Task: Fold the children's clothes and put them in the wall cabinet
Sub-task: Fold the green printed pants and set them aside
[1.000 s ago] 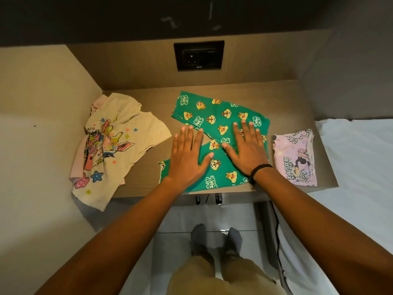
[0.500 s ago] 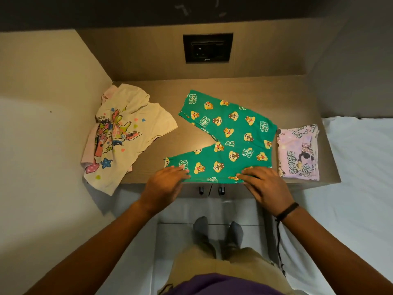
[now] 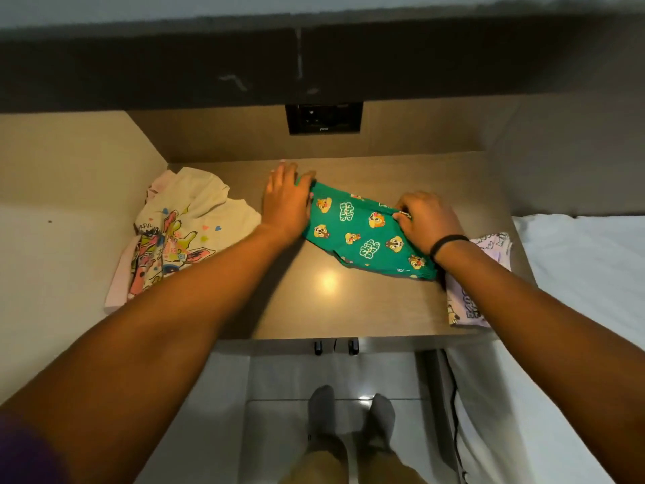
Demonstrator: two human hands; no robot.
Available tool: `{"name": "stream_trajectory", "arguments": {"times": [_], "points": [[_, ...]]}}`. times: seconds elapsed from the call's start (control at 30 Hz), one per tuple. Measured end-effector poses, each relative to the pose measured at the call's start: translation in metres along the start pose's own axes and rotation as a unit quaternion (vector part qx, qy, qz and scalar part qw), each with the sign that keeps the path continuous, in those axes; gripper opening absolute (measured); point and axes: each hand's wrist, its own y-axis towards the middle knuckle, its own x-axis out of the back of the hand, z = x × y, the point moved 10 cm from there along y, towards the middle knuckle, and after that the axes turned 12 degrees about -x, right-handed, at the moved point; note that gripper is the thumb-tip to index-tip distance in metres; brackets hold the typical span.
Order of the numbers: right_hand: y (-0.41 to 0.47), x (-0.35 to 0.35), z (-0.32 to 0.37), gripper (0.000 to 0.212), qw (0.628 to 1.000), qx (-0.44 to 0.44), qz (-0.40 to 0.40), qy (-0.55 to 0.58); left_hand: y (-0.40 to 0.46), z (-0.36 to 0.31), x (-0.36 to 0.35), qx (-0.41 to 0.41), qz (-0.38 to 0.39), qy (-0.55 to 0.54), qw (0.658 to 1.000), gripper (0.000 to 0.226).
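Green trousers (image 3: 363, 232) now lie folded over on the counter (image 3: 349, 309); left hand (image 3: 286, 200) and right hand (image 3: 424, 220) fingers clamped on its ends; next fold due.

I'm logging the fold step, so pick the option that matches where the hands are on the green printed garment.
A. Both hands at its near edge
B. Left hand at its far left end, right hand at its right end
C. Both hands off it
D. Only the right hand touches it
B: the left hand holds the far left end of the green printed garment and the right hand grips its right end.
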Motion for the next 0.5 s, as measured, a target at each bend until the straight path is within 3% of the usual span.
{"name": "stream_trajectory", "arguments": {"times": [0.13, 0.23, 0.3, 0.4, 0.5], "points": [[0.004, -0.024, 0.033, 0.037, 0.991, 0.134, 0.010, -0.025, -0.028, -0.056, -0.032, 0.094, -0.012, -0.062, 0.994, 0.064], [-0.013, -0.056, 0.045, 0.052, 0.975, 0.200, 0.075, -0.054, -0.061, -0.073, -0.067, 0.153, 0.047, -0.105, 0.982, 0.077], [-0.025, -0.070, 0.040, 0.057, 0.982, 0.155, 0.088, -0.063, -0.068, -0.069, -0.077, 0.115, 0.082, -0.069, 0.988, 0.079], [-0.051, -0.075, 0.042, 0.059, 0.998, 0.016, 0.054, -0.004, -0.056, -0.059, -0.074, -0.018, 0.105, -0.021, 0.994, 0.075], [-0.092, -0.093, 0.057, 0.064, 0.988, -0.118, 0.079, 0.054, -0.043, -0.052, -0.056, -0.119, 0.116, 0.070, 0.984, 0.073]]}}
